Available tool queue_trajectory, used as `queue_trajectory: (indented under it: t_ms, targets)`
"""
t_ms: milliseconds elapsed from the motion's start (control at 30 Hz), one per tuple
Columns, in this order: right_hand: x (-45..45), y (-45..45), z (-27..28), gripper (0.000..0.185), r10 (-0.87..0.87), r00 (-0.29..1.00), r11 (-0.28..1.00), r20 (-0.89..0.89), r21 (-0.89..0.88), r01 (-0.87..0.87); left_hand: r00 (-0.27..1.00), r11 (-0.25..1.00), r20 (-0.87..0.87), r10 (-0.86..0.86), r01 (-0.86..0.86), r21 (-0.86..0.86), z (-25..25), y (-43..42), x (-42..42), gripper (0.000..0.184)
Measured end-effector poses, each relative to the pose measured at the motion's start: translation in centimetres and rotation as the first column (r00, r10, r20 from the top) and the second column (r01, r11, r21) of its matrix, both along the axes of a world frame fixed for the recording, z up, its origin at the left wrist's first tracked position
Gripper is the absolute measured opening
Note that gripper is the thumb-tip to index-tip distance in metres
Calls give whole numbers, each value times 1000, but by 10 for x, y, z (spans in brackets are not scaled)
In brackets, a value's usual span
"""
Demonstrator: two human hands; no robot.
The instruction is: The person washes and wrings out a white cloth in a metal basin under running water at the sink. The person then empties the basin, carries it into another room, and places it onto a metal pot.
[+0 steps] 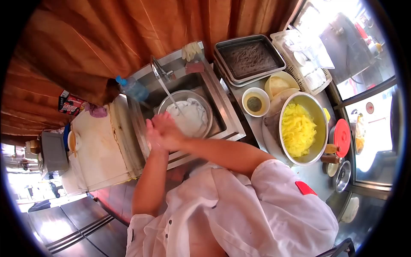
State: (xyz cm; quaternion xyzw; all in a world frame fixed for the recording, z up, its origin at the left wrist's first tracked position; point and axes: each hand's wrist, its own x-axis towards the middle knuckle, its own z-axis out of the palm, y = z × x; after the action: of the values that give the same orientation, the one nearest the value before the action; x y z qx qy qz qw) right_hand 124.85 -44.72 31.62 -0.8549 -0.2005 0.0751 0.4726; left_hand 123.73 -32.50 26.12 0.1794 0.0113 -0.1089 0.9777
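Over the near left edge of the metal sink (216,88), my left hand (155,138) and my right hand (168,128) are pressed against each other. Motion blurs their fingers, and I cannot make out anything held between them. Just beyond them, a round metal bowl (209,112) stands in the basin with white cloth-like material (190,112) in whitish water. A stream of water runs from the faucet (156,68) down into this bowl.
A blue-capped bottle (136,89) stands left of the basin, and gloves (191,51) lie behind it. On the right are a dark tray (250,58), a white cup (256,102), a large bowl (319,115) of yellow shreds and a red lid (341,138).
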Motion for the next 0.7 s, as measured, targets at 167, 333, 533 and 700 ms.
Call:
queue_trajectory:
  t_ms: [167, 333, 533, 700]
  targets:
    - [45, -56, -46, 58, -133, 974, 991, -182, -5, 135, 952, 977, -277, -130, 170, 127, 84, -57, -35, 64]
    - [42, -115, -129, 68, 150, 905, 896, -399, -331, -295, 902, 815, -429, 50, 212, 540, 13, -2, -52, 53]
    - [14, -137, -215, 49, 175, 867, 837, -467, -392, -381, 758, 519, -620, 202, 454, 724, -46, 38, -73, 26]
    - [0, -128, -232, 50, 212, 890, 845, -404, -381, -375, 813, 210, -580, 49, 560, 802, -133, 66, -28, 32]
